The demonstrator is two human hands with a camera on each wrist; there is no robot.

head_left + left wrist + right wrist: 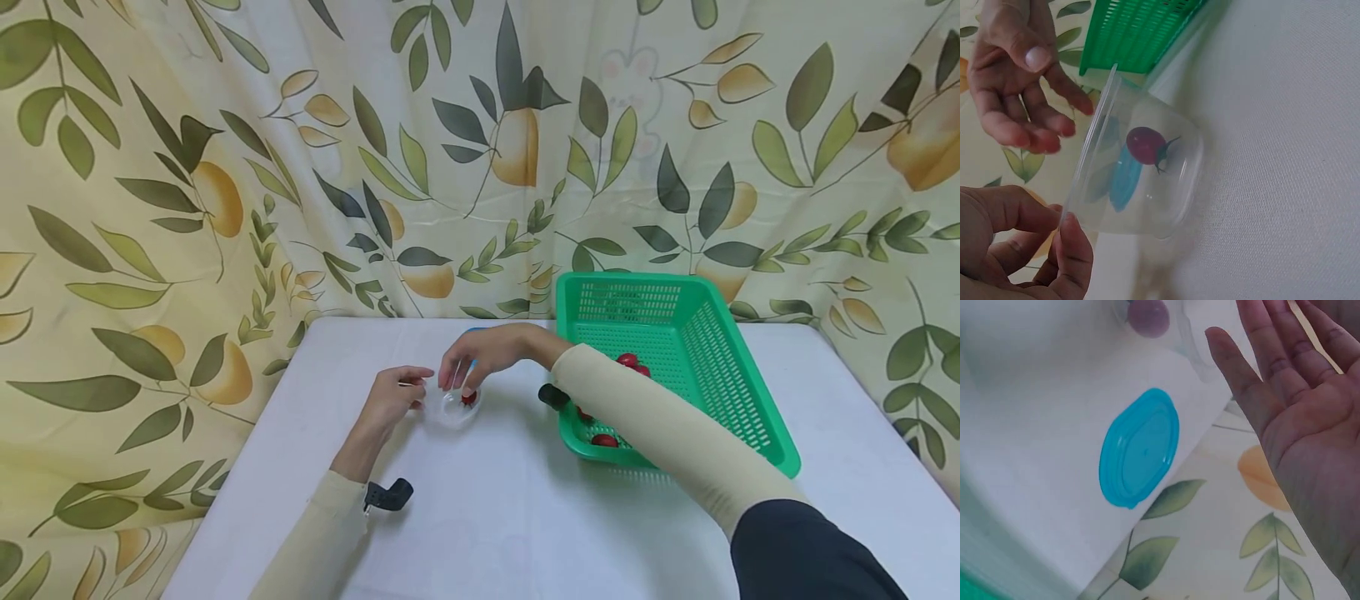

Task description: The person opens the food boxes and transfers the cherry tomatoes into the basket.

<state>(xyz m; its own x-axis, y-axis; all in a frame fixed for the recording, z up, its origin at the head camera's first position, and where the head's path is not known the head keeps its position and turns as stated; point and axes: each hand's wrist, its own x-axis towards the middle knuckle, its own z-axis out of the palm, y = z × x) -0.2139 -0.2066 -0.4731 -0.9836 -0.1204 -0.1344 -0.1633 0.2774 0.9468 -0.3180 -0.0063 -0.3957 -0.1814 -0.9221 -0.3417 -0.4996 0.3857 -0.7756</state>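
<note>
A clear plastic container stands on the table with one red cherry tomato inside, its green stem still on. My left hand pinches the container's rim between thumb and finger. Above the container's opening hovers my right hand, fingers loosely extended and holding nothing. In the right wrist view a blue lid lies flat on the table near the far edge; the head view shows only slivers of it behind the right hand.
To the right stands a green perforated basket with several red tomatoes in it; the right forearm passes over its near left part and hides some of the contents. A leaf-and-fruit patterned curtain hangs behind the white table.
</note>
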